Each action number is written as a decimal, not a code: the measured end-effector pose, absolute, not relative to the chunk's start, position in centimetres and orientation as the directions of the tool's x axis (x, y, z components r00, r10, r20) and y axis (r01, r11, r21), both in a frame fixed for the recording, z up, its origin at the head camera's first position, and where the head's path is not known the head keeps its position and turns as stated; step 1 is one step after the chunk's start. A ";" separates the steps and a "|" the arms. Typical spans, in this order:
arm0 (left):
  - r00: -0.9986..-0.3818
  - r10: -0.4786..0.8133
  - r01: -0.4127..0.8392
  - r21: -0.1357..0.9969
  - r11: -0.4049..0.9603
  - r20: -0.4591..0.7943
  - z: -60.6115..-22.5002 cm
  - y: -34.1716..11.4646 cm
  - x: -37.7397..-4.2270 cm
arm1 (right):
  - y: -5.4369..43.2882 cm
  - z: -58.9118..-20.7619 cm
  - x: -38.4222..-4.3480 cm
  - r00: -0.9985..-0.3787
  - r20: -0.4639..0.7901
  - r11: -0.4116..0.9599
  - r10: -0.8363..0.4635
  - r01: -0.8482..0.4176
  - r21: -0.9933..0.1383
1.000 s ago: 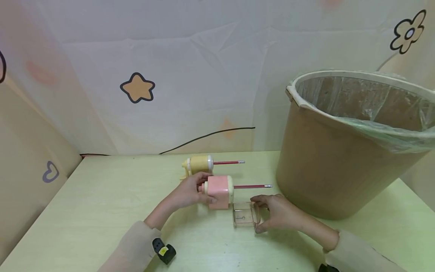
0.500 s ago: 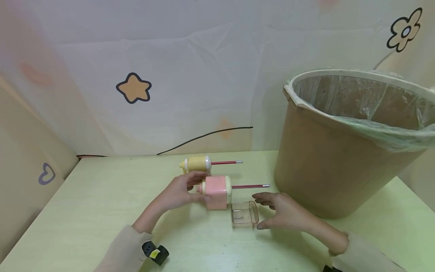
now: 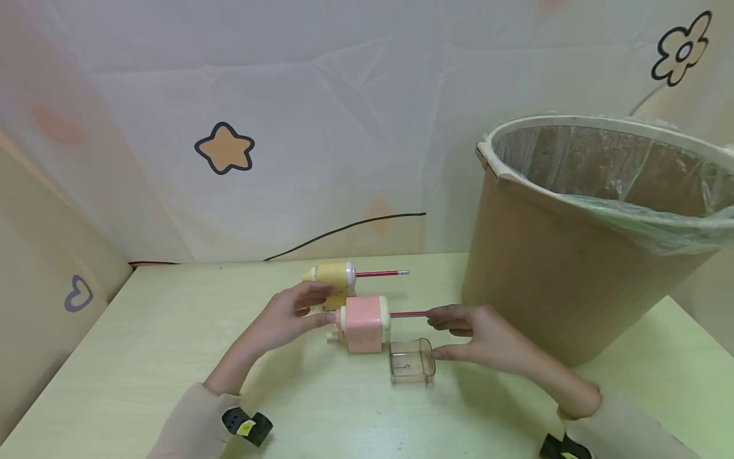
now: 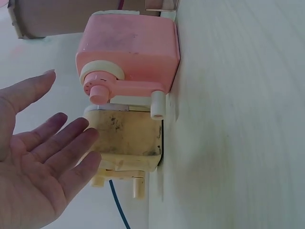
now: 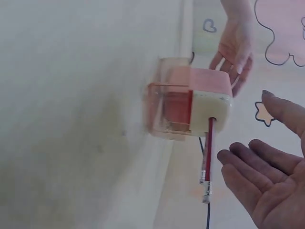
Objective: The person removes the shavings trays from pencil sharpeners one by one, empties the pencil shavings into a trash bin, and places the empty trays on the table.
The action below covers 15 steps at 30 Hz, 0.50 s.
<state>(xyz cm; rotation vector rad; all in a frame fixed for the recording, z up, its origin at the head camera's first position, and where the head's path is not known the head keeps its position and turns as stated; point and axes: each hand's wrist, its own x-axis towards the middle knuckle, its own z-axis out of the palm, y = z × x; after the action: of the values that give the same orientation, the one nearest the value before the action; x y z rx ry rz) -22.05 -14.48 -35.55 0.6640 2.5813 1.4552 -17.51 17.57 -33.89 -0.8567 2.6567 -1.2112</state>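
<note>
A pink crank pencil sharpener (image 3: 364, 325) sits on the table with a red pencil (image 3: 407, 314) sticking out of its right side. Just left of it is my left hand (image 3: 287, 322), fingers spread and holding nothing. The left wrist view shows the crank handle (image 4: 157, 105) hanging down, apart from that hand. My right hand (image 3: 482, 335) is by the pencil's far end, thumb and fingers parted; in the right wrist view its open palm faces the pencil without gripping it. In front lies a clear shavings drawer (image 3: 411, 363), close to the right thumb.
Behind the pink sharpener stands a yellow crank sharpener (image 3: 334, 274) with another red pencil (image 3: 378, 274) in it. A large brown bin (image 3: 533, 274) with a plastic liner takes up the right side. A patterned sheet (image 3: 344, 127) hangs behind the table.
My left hand has drawn back leftward off the pink sharpener. My right hand has let go of the clear drawer and moved up beside the pencil's end.
</note>
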 end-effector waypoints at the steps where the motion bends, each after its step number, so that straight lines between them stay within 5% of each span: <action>1: -0.899 0.418 0.324 0.837 0.442 0.127 -35.5 -14.6 -22.1 | 17.5 -33.8 -17.6 -0.840 0.141 0.522 -0.524 -0.447 -0.726; 15: -0.909 0.378 0.343 0.831 0.438 0.176 -35.2 -15.3 -22.3 | 15.3 -32.9 -20.1 -0.864 0.176 0.460 -0.472 -0.412 -0.786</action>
<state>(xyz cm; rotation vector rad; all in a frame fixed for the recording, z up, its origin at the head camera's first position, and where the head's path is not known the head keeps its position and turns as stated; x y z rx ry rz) -22.28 -15.27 -35.24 0.6607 2.6336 1.5084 -20.11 15.35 -32.94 -0.7959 2.6271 -1.3859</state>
